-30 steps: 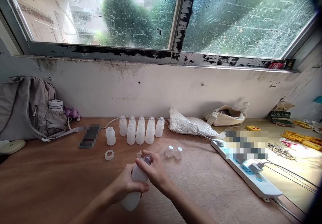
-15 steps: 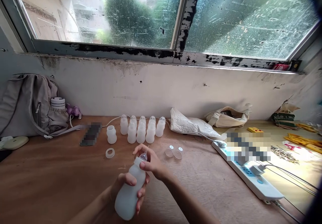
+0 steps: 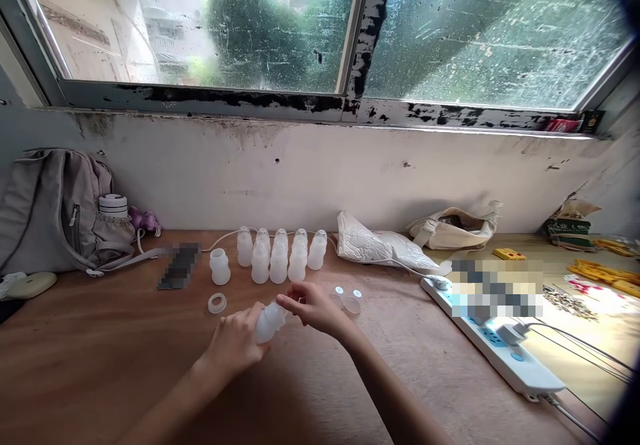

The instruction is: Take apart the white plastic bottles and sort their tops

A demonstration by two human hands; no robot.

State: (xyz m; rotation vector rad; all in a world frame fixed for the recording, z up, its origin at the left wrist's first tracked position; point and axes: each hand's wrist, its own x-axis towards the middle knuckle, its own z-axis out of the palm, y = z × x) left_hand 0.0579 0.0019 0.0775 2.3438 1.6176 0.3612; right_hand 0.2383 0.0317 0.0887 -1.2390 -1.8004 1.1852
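Frosted bottle (image 3: 269,325), long axis slanted, top pointing forward-right, left hand (image 3: 237,339) gripping it, right hand (image 3: 314,308) at top, grip unclear

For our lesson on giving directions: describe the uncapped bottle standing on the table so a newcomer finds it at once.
On the brown table, right of the grey backpack, lies a whitish ring. Behind it stands the frosted bottle; unlike the clustered bottles to its right, it has no clear dome.

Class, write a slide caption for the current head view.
Left hand gripping a tilted frosted bottle, right hand at its top, similar bottles standing beyond.
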